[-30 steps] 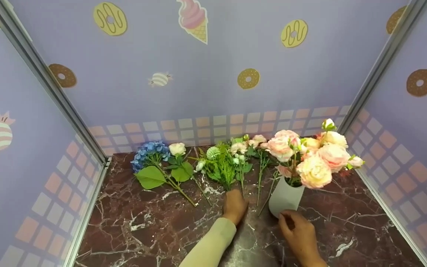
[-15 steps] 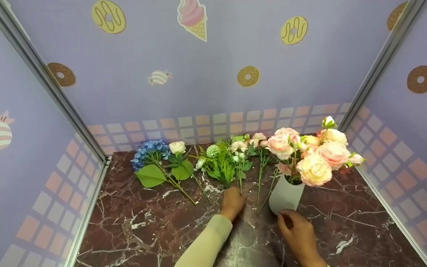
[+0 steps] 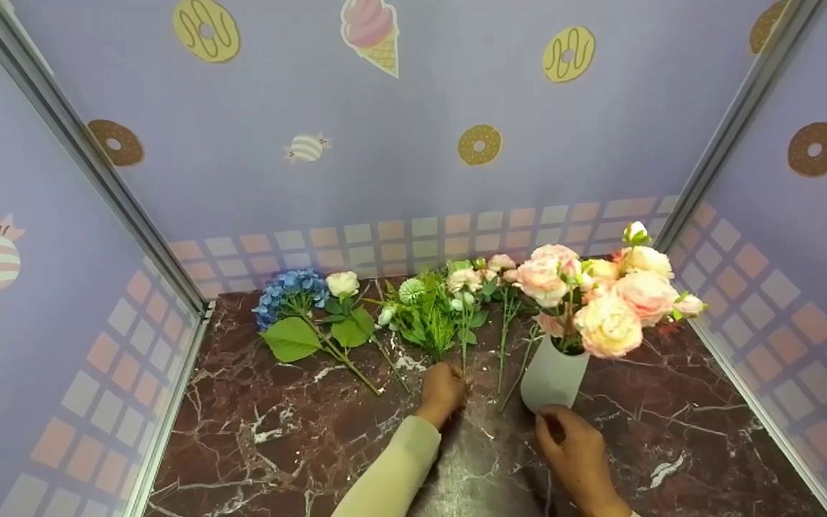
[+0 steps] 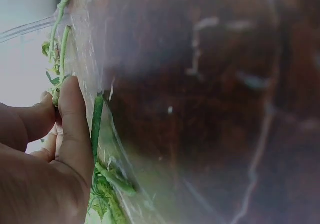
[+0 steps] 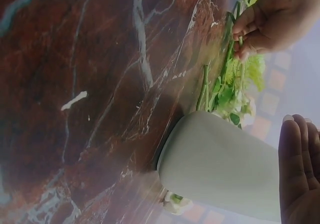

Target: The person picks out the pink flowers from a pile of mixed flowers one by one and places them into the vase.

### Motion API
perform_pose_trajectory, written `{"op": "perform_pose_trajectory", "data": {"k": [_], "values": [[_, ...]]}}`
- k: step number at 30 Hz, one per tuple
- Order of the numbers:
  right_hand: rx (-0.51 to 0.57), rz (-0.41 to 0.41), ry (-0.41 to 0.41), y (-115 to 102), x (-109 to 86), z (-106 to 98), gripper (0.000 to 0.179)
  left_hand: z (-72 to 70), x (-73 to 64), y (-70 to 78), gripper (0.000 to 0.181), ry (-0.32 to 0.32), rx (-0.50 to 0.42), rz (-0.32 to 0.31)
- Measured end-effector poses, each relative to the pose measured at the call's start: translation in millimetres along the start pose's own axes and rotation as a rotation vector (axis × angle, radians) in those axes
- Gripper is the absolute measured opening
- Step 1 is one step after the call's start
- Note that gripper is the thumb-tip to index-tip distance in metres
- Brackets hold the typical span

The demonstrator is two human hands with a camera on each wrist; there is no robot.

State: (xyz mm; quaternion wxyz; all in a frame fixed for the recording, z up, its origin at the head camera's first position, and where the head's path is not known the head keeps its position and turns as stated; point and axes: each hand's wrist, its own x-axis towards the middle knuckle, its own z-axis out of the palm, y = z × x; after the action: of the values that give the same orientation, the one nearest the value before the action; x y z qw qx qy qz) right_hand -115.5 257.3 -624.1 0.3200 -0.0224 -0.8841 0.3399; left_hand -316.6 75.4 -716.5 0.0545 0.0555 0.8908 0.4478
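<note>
In the head view my left hand (image 3: pixel 444 391) is low over the table, pinching the lower end of a thin green flower stem (image 3: pixel 464 355) between thumb and fingers. A pale bloom and small whitish buds (image 3: pixel 461 301) show at that stem's upper end. The left wrist view shows the pinch close up, with other stem ends (image 4: pixel 97 114) beside the fingers. My right hand (image 3: pixel 577 452) is at the base of a pale grey vase (image 3: pixel 555 380); its fingers (image 5: pixel 295 154) look straight in the right wrist view. Large pink and cream peonies (image 3: pixel 611 327) stand in the vase.
Left of the hands lie a blue hydrangea (image 3: pixel 290 294) with broad leaves and a white rose (image 3: pixel 342 284). Green foliage (image 3: pixel 428 323) and more stems lie along the back of the marbled table (image 3: pixel 277 459). Patterned walls (image 3: pixel 413 179) enclose three sides.
My left hand has drifted slightly left and toward me, with the pinched stem shifting along. The right hand stays at the vase base. The view has tilted down a little.
</note>
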Motion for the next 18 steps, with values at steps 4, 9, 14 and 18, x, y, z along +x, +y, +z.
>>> {"op": "perform_pose_trajectory", "data": {"k": [4,9,14,18], "values": [[-0.007,0.007,-0.003,-0.4,0.7,0.8,0.021,-1.8,1.1,-3.2,0.044,-0.005,-0.066,-0.009],[-0.011,0.007,-0.005,-0.1,0.6,0.7,0.021,-2.2,0.5,-4.9,0.036,-0.01,-0.11,-0.016],[0.004,0.058,-0.041,-1.5,-0.1,0.8,0.018,-2.9,-3.0,-6.8,0.028,0.006,-0.107,-0.016],[0.008,0.095,-0.065,-2.0,-0.1,0.0,0.016,-4.2,-8.6,-8.0,0.027,0.018,-0.117,0.018]]}}
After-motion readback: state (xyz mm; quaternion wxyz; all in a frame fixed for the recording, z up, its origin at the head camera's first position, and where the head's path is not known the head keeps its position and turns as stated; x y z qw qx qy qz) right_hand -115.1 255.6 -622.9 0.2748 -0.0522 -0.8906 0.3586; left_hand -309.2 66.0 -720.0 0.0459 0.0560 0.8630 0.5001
